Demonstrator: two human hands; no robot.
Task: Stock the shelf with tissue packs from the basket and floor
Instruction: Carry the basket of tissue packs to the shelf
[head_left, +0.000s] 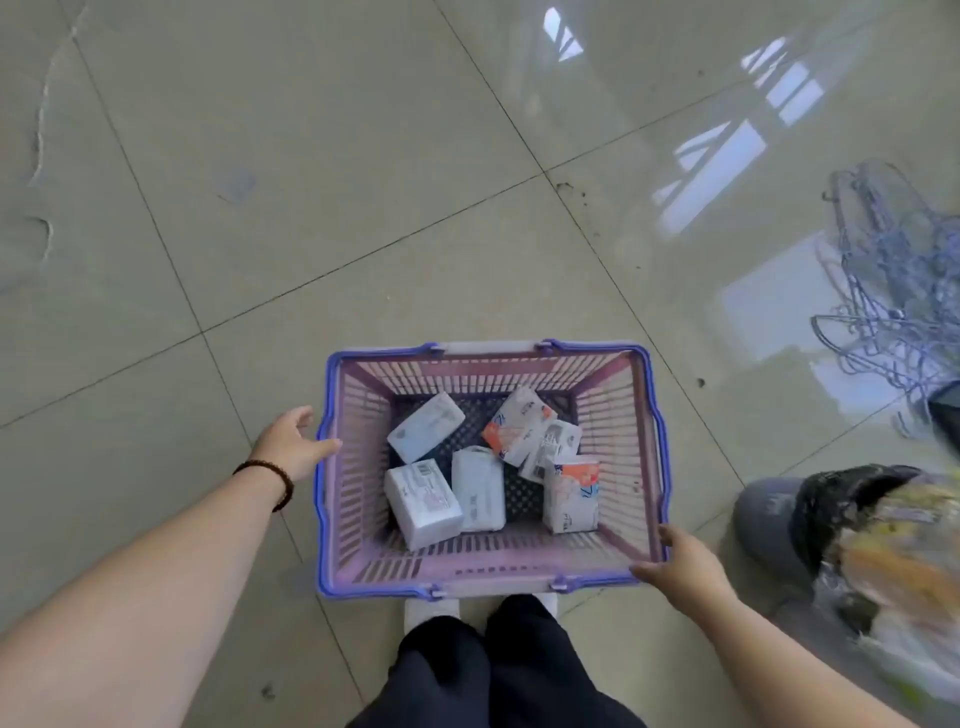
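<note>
Basket (332, 499) is sitting on the tiled floor (311, 182) right by the person's feet, long axis running left to right across the view, six tissue packs (423, 499) lying loose inside at all angles. Left hand (291, 441) is touching the left rim with relaxed fingers, right hand (680, 566) is resting at the near right corner, neither really gripping. Lifting like that is probably risking a tilt, packs sliding and spilling out.
</note>
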